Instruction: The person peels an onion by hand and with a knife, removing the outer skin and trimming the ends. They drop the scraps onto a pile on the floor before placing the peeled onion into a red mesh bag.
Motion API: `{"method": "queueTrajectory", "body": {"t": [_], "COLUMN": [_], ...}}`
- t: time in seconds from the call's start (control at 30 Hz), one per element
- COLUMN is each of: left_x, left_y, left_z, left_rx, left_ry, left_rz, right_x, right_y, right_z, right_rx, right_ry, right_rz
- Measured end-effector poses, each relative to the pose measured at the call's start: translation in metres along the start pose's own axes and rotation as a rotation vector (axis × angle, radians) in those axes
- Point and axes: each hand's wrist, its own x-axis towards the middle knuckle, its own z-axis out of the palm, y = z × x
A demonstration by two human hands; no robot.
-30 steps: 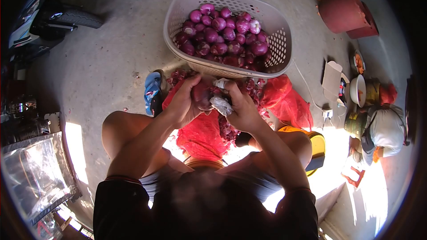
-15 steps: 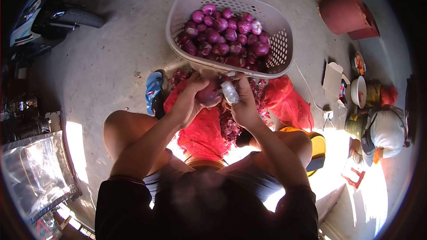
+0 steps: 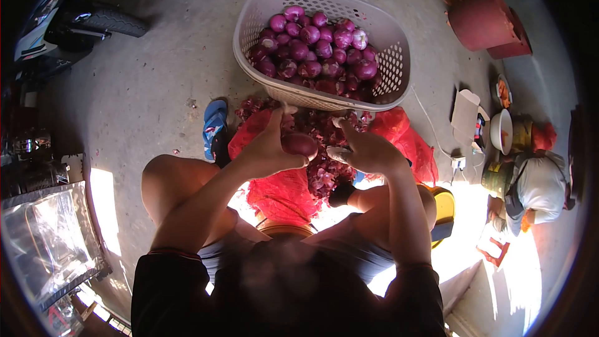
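My left hand (image 3: 267,148) cups a red onion (image 3: 299,145), with the thumb pointing up and away from it. Right of the onion, my right hand (image 3: 369,148) is open, its fingers apart and nothing visible in them. Whitish wrapping covers some of its fingertips. Below both hands, dark red onion skins (image 3: 326,178) lie heaped over and beside a red mesh bag (image 3: 284,190). Just beyond the hands stands a grey perforated plastic basket (image 3: 399,22), holding many purple-red onions (image 3: 310,34).
A blue flip-flop (image 3: 215,122) lies left of the skins. More red mesh (image 3: 415,150) is at right, near a yellow object (image 3: 444,209). Farther right are a cardboard box (image 3: 465,115), a white bowl (image 3: 500,131) and a red tub (image 3: 480,19). A motorbike wheel (image 3: 115,20) is at upper left.
My hands have moved apart; the right hand has gone right and opened, away from the onion. The left hand still holds an onion, now turned and slightly lower.
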Motion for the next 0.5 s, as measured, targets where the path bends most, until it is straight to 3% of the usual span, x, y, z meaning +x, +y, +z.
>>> {"method": "queueTrajectory", "body": {"t": [0.03,0.13,0.23,0.33,0.43,0.5], "left_x": [-0.002,0.003,0.001,-0.001,0.004,0.003], "left_y": [0.008,0.003,0.007,0.011,0.007,0.013], "left_z": [-0.002,-0.005,-0.003,0.001,-0.001,-0.004], "left_rx": [0.044,-0.046,-0.100,-0.128,0.038,0.056], "left_ry": [-0.040,-0.190,-0.176,-0.018,0.167,0.205], "left_rz": [-0.019,-0.045,0.053,0.196,0.323,0.415], "right_x": [-0.001,-0.007,-0.010,-0.006,0.000,-0.001], "right_y": [-0.001,-0.006,-0.006,0.002,0.007,0.004], "right_z": [0.000,-0.005,-0.009,-0.009,-0.003,-0.006], "right_rx": [-0.047,0.101,0.175,0.363,0.635,0.811], "right_ry": [-0.045,-0.059,0.000,0.138,0.311,0.197], "right_rz": [0.065,-0.096,-0.093,-0.231,-0.370,-0.277]}}
